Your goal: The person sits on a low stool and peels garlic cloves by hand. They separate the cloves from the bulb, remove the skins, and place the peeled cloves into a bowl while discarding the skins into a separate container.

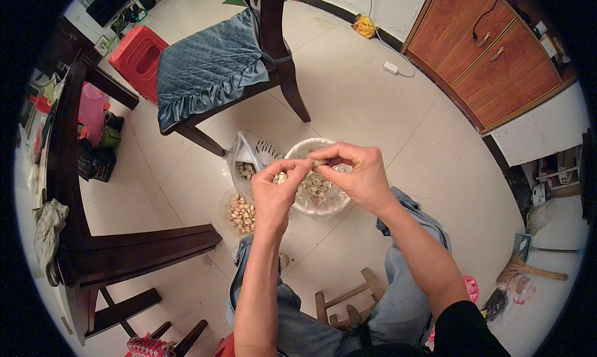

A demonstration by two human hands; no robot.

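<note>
My left hand (277, 186) and my right hand (360, 170) meet in front of me, fingertips pinched together. Between them is a small tan piece (318, 163), mostly covered by the fingers and too small to name. Under the hands stands a white basin (297, 150) with a plastic liner, holding pale, flaky scraps (316, 188). To its left a clear bowl (225, 225) holds many small cream and brown pieces (241, 214). Behind that bowl, a clear plastic bag (233, 155) with dark printing has greyish pieces (245, 170) inside; my left hand partly hides it.
A dark wooden chair with a blue quilted cushion (211, 61) stands ahead, beside a red plastic stool (140, 58). A dark table (124, 254) is on the left. Wooden cabinets (479, 52) line the right wall; a white cord adapter (390, 68) lies on the floor. A broom (516, 267) lies at right.
</note>
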